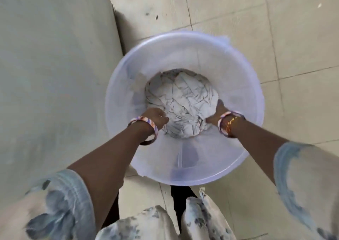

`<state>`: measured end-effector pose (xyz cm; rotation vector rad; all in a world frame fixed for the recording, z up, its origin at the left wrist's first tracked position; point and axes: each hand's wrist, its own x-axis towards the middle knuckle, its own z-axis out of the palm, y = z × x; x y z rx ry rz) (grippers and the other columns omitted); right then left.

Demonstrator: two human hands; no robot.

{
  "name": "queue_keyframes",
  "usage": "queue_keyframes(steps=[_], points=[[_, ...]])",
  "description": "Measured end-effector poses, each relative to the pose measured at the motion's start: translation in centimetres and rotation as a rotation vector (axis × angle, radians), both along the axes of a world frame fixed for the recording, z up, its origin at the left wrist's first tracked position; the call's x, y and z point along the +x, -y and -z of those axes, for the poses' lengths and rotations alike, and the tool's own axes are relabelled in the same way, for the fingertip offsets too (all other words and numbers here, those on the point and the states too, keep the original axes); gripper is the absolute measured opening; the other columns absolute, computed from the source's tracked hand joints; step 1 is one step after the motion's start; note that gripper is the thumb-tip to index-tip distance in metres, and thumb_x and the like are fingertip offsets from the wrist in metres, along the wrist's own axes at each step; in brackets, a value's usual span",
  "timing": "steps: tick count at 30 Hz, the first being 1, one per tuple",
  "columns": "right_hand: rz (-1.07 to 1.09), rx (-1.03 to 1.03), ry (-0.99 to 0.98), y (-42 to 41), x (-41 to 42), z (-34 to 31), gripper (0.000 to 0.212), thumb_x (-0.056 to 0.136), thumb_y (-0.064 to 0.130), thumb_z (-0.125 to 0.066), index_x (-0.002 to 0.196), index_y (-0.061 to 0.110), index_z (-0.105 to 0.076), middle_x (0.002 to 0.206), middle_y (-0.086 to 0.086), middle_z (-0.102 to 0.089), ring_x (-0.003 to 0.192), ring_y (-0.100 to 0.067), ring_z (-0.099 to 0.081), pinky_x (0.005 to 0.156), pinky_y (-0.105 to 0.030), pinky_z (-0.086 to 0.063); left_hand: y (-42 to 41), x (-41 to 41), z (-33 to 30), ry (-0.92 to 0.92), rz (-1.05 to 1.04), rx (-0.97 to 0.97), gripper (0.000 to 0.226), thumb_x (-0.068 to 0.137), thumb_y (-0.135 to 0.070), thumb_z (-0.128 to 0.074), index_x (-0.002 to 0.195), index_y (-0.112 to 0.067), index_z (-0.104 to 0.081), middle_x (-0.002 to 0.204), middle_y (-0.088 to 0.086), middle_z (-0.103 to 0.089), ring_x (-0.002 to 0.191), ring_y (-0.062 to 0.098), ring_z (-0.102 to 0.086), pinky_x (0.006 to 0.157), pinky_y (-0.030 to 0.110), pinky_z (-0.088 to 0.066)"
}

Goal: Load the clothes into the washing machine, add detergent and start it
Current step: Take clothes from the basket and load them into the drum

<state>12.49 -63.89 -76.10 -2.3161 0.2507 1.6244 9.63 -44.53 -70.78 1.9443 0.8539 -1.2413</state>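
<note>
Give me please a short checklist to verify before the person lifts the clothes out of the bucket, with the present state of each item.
1. Both hands are inside the bucket: ok.
2. Left hand holds the clothes: ok, its fingers curl into the near-left edge of the bundle.
3. Right hand holds the clothes: cannot tell, the hand is blurred at the bundle's right edge.
4. Whole bundle is gathered between the hands: ok, it sits as one crumpled heap.
5. Nothing else lies on top of the clothes: ok.
6. Washing machine is open and ready: cannot tell, its door or lid is not in view.
</note>
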Motion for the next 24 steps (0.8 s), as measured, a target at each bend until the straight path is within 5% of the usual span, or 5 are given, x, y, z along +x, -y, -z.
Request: queue_keyframes(steps=[4, 11, 15, 20, 24], points=[[-0.232, 0.003, -0.089, -1.8, 1.6, 2.8, 0.052, 0.099, 0.023, -0.038, 0.133, -0.016, -0.032, 0.144, -0.029, -0.034, 0.133, -0.038, -0.036, 0.105, -0.040, -0.032, 0.1, -0.2, 3.4, 0.019, -0.059, -0.013, 0.030, 0.089, -0.009, -0.055, 0.116, 0.002, -0.059, 0.123, 0.023, -0.059, 0.116, 0.032, -0.057, 0.101, 0.042, -0.047], [-0.571, -0.098, 0.108, -1.8, 0.7, 2.6, 0.038, 0.094, 0.009, -0.039, 0.131, 0.004, -0.046, 0.140, -0.013, -0.046, 0.131, -0.029, -0.042, 0.105, -0.036, -0.037, -0.4, -0.8, 3.3, -0.004, -0.082, -0.038, 0.029, 0.089, -0.013, -0.056, 0.116, -0.004, -0.060, 0.121, 0.020, -0.061, 0.113, 0.030, -0.059, 0.099, 0.041, -0.048], [-0.132, -0.042, 0.105, -3.0, 0.2, -1.1, 0.035, 0.095, 0.009, -0.039, 0.126, -0.003, -0.049, 0.133, -0.021, -0.050, 0.124, -0.030, -0.048, 0.099, -0.034, -0.041, -0.5, -0.6, 0.4, 0.025, -0.229, -0.066, 0.015, 0.090, -0.024, -0.056, 0.097, -0.011, -0.062, 0.110, 0.015, -0.063, 0.096, 0.026, -0.060, 0.087, 0.038, -0.052], [0.164, 0.490, 0.233, -5.1, -4.4, -12.5, 0.019, 0.090, 0.010, -0.045, 0.082, 0.010, -0.063, 0.091, -0.018, -0.064, 0.090, -0.026, -0.060, 0.079, -0.036, -0.044, -0.5, 0.9, -4.2, -0.122, -0.631, -0.209, 0.084, 0.073, -0.058, -0.065, 0.141, -0.020, -0.034, 0.137, 0.004, -0.043, 0.120, 0.033, -0.048, 0.077, 0.044, -0.049], [0.261, 0.679, 0.159, -6.2, -7.5, -18.0, 0.019, 0.072, 0.022, -0.041, 0.053, 0.018, -0.042, 0.054, 0.006, -0.044, 0.058, -0.012, -0.042, 0.059, -0.031, -0.035, 0.2, 0.6, -8.6, -0.037, -0.173, -0.203, 0.097, 0.049, -0.038, -0.083, 0.133, -0.008, -0.047, 0.132, 0.014, -0.055, 0.117, 0.031, -0.056, 0.095, 0.036, -0.048]])
